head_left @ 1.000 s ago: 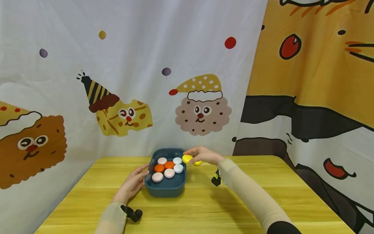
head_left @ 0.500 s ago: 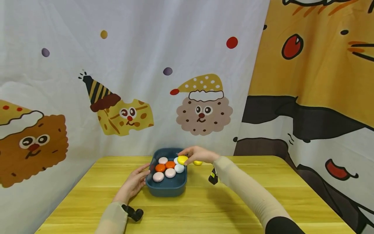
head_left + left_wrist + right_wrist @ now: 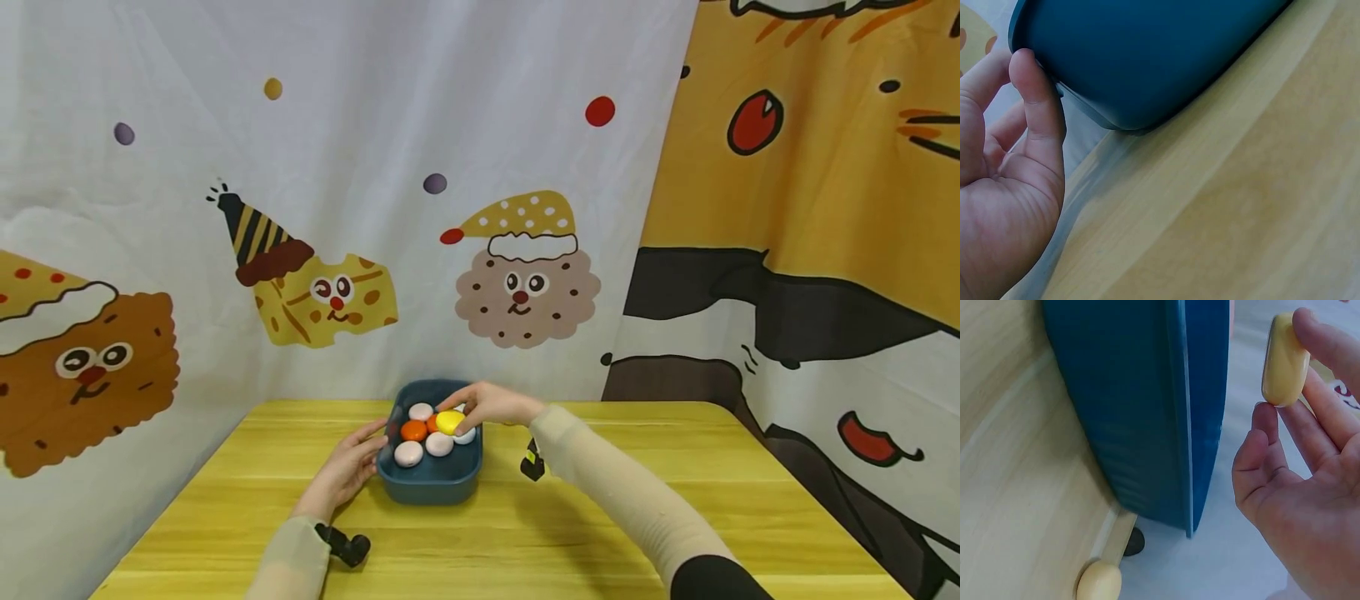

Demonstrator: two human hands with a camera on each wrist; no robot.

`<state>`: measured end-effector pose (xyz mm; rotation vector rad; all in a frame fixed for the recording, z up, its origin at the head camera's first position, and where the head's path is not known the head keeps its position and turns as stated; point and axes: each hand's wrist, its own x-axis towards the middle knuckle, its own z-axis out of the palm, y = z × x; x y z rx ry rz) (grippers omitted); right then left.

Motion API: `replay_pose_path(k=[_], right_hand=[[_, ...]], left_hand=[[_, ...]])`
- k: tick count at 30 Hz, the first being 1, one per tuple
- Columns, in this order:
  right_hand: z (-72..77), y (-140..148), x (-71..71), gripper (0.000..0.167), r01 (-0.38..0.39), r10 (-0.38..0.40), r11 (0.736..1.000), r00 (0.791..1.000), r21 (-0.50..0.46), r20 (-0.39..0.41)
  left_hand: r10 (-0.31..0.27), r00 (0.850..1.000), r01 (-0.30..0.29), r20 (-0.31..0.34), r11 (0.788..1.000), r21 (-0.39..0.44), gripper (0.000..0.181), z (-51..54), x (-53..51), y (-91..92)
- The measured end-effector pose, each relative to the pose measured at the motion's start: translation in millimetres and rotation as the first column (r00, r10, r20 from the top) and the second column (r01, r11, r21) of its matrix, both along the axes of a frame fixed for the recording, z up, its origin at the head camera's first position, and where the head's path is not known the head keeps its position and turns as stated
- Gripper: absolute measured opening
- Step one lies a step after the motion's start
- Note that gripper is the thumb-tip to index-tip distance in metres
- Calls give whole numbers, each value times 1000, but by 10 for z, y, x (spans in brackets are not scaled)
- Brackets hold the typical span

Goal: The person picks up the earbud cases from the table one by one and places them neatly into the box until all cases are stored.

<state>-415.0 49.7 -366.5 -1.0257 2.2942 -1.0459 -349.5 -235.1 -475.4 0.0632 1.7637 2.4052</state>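
A dark blue rectangular bin (image 3: 431, 487) stands on the table, holding smooth rounded discs: pale pink (image 3: 408, 454), orange (image 3: 413, 430) and white ones. My left hand (image 3: 347, 468) is at its left side, fingertips touching the outer wall (image 3: 1147, 56). My right hand (image 3: 491, 406) pinches a yellow rounded disc (image 3: 449, 422) between thumb and fingertips, over the discs in the bin. In the right wrist view this yellow disc (image 3: 1286, 359) is seen edge-on. The hand partly covers the white discs and one orange disc.
Another yellow disc (image 3: 1099, 581) lies on the table right of the bin; my right hand mostly hides it in the head view. The wooden table (image 3: 600, 500) ends at a printed cloth backdrop (image 3: 337, 125) just behind the bin.
My right hand has carried the yellow disc leftward, from beside the bin's right rim to above the discs inside. The left hand stays against the bin's side.
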Motion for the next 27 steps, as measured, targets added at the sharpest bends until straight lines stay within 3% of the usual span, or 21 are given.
replay_pose_path(k=[14,27], right_hand=[[7,-278,74,50,-95,100,994,991,62,-92],[63,-535,133,49,-207,232,965,960,161,-156]], left_hand=[[8,1000,-8,0,1000,3,63,-17,-15,10],[20,1000,-20,-4,1000,-16,61,-27,-19,8]])
